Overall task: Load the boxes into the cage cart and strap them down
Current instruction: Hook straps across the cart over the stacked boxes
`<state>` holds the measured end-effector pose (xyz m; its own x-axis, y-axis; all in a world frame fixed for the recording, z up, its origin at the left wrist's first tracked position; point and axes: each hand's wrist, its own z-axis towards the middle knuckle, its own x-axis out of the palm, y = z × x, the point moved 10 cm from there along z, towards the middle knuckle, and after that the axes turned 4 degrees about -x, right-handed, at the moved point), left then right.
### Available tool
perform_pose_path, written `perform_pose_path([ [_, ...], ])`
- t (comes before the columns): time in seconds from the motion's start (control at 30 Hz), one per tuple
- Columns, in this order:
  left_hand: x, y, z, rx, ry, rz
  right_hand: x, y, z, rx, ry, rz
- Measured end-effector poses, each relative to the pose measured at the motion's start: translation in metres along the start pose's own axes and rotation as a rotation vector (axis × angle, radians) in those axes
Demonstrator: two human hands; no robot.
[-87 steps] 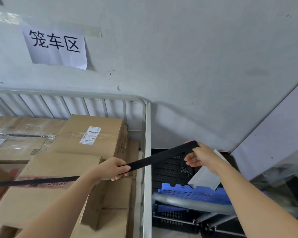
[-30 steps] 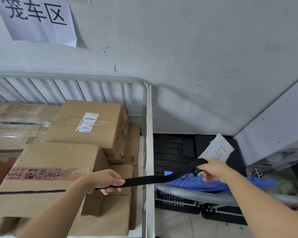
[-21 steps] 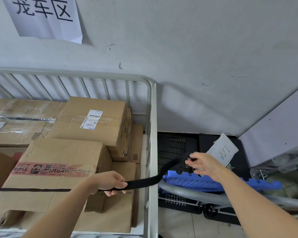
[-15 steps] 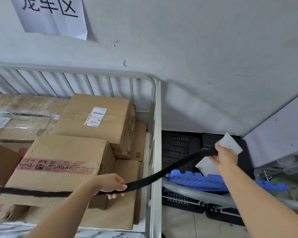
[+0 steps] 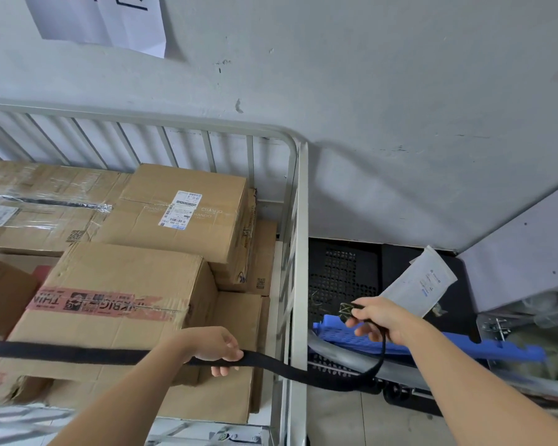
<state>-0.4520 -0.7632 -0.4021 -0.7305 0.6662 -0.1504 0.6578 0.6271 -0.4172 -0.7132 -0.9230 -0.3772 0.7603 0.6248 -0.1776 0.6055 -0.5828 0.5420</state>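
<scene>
A white paper sign (image 5: 100, 20) with black characters hangs on the grey wall (image 5: 400, 107), far left, cut by the top edge. On the right, low down, a white pouch (image 5: 421, 281) leans on a black perforated crate (image 5: 342, 275). Nearer lies a blue perforated plastic panel (image 5: 332, 331) over a grey tube (image 5: 326, 349), maybe a trolley handle. Pale floor tiles (image 5: 345, 420) are nearest.

Red tape (image 5: 103, 305) across the front box (image 5: 126, 272) carries dark letters that look like "THIN" and "KBIG". Behind that box, the brown box (image 5: 187, 233) reads "CHANDO" beside a white shipping label (image 5: 181, 210), whose print is too small to read. Above, on the wall, a paper sign (image 5: 103, 20) shows only cut-off strokes.
</scene>
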Motion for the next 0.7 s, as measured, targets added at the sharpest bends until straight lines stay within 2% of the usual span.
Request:
perform_pose_path([
  [0.07, -0.003, -0.003, 0.001, 0.012, -0.034, 0.003, 0.011, -0.002, 0.005, 0.018, 0.033, -0.141],
  [0.17, -0.018, -0.01, 0.004, 0.028, -0.206, -0.045, 0.024, 0.004, 0.01, -0.001, 0.064, -0.328],
  [0.3, -0.032, -0.025, 0.009, 0.066, -0.351, -0.13, 0.038, 0.014, 0.011, -0.045, 0.112, -0.416],
  [0.47, -0.027, -0.057, 0.016, 0.14, -0.352, -0.129, 0.047, 0.021, 0.016, -0.072, 0.143, -0.462],
  [0.7, -0.029, -0.067, 0.026, 0.146, -0.395, -0.288, 0.054, 0.023, 0.019, -0.095, 0.191, -0.436],
])
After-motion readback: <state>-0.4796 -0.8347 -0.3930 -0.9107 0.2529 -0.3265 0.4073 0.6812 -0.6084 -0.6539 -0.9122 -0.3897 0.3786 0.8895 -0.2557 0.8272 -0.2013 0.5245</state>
